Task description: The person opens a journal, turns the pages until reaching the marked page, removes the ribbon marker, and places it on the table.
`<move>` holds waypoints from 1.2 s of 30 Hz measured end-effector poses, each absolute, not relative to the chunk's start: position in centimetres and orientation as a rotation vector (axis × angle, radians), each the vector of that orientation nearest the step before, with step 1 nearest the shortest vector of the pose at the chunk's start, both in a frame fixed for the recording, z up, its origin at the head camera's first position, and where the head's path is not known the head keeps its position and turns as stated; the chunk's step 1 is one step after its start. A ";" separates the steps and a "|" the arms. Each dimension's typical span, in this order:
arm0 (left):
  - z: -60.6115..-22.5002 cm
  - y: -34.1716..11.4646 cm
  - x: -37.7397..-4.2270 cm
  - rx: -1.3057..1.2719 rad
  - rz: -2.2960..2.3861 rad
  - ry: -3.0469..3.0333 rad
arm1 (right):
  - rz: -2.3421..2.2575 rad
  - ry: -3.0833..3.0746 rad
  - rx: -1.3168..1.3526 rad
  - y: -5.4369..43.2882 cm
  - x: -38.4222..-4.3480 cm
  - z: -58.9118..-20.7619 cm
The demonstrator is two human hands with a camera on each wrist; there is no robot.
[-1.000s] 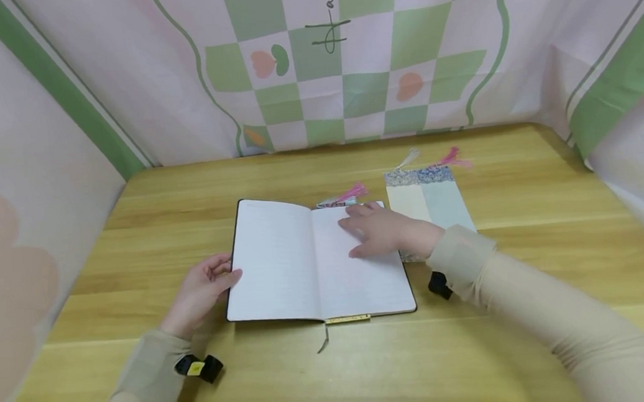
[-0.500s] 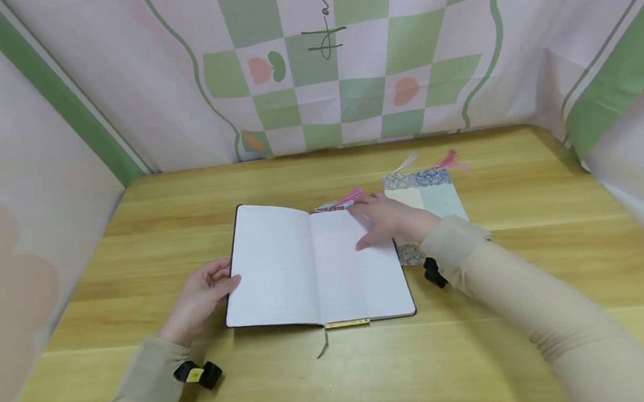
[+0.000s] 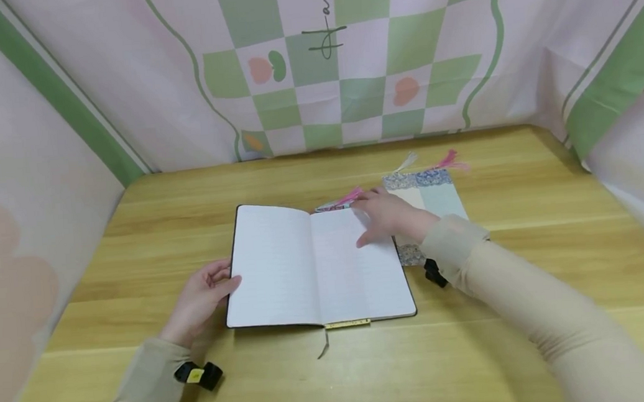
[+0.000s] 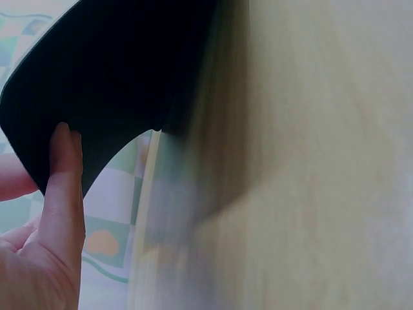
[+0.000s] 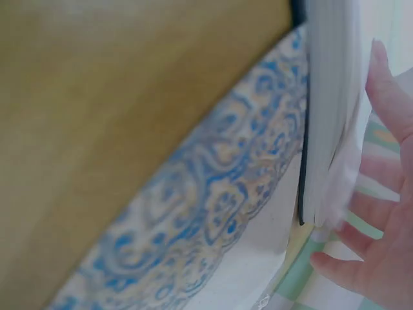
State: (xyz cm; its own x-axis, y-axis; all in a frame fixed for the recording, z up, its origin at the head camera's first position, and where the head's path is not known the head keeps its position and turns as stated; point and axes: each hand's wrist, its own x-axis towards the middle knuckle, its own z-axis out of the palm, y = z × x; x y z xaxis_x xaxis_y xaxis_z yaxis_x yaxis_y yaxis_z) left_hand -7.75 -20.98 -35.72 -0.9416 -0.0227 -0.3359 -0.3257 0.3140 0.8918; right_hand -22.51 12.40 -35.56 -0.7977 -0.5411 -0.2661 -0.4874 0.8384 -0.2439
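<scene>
An open lined notebook [image 3: 273, 266] with a black cover lies on the table. My left hand [image 3: 197, 300] pinches its left edge, thumb on the page and fingers behind the dark cover [image 4: 110, 77], which slants up off the table. At the upper right corner of the right page, my right hand [image 3: 390, 218] has its fingers spread, thumb over the paper. In the right wrist view the fingers [image 5: 371, 206] touch the loose page edges [image 5: 345, 168]. A bookmark lies beneath the right page; its pink tassel [image 3: 350, 196] shows above and its yellow end [image 3: 347, 324] below.
Two more bookmarks [image 3: 439, 199] with patterned ends and tassels lie right of the notebook, partly under the right arm and notebook. A thin ribbon [image 3: 324, 350] hangs from the spine. The wooden table [image 3: 148, 207] meets a checkered curtain [image 3: 366, 104] behind.
My right hand has slid from the middle of the upper right page toward the page's top right corner. The left hand keeps its hold on the notebook's left edge.
</scene>
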 end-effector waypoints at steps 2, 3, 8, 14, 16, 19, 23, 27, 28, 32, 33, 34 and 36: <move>-35.7 -21.0 -7.8 -0.318 1.668 2.320 | -0.201 2.728 -0.804 12.4 -22.3 -35.5; -35.7 -20.9 -7.8 -0.320 1.667 2.318 | -0.189 2.745 -0.819 12.4 -22.2 -35.5; -35.5 -20.8 -7.8 -0.336 1.668 2.309 | -0.232 2.793 -0.860 12.4 -21.5 -35.5; -35.4 -20.7 -7.8 -0.350 1.662 2.314 | -0.369 2.783 -0.864 12.5 -20.3 -35.4; -35.4 -20.7 -7.8 -0.351 1.660 2.312 | -0.403 2.774 -0.884 12.6 -19.9 -35.3; -35.4 -20.7 -7.7 -0.343 1.656 2.312 | -0.467 2.752 -0.911 13.0 -19.3 -35.3; -35.4 -20.8 -7.8 -0.335 1.657 2.312 | -0.615 2.689 -0.931 13.6 -18.5 -35.3; -35.3 -20.8 -7.9 -0.331 1.662 2.313 | -0.783 2.624 -0.873 14.3 -17.8 -35.1; -35.3 -20.8 -7.9 -0.331 1.663 2.313 | -0.818 2.610 -0.846 14.4 -17.6 -35.0; -35.3 -20.8 -7.9 -0.332 1.647 2.325 | -1.013 2.517 -0.701 15.0 -17.2 -34.5; -35.3 -20.8 -7.9 -0.335 1.642 2.329 | -1.069 2.485 -0.669 15.1 -17.2 -34.4; -35.3 -20.8 -7.9 -0.338 1.637 2.332 | -1.130 2.446 -0.640 15.1 -17.2 -34.3; -35.3 -20.9 -7.9 -0.342 1.632 2.333 | -1.260 2.355 -0.576 15.3 -17.2 -34.2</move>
State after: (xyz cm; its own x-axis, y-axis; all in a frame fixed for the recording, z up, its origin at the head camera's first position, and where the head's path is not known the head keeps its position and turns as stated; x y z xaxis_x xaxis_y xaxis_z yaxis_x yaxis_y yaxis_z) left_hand -7.93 -20.87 -35.27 -0.9348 -0.0364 -0.3533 -0.3443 0.3363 0.8765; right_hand -17.18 15.25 -34.17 -0.8322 -0.5320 -0.1566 -0.1648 0.5069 -0.8461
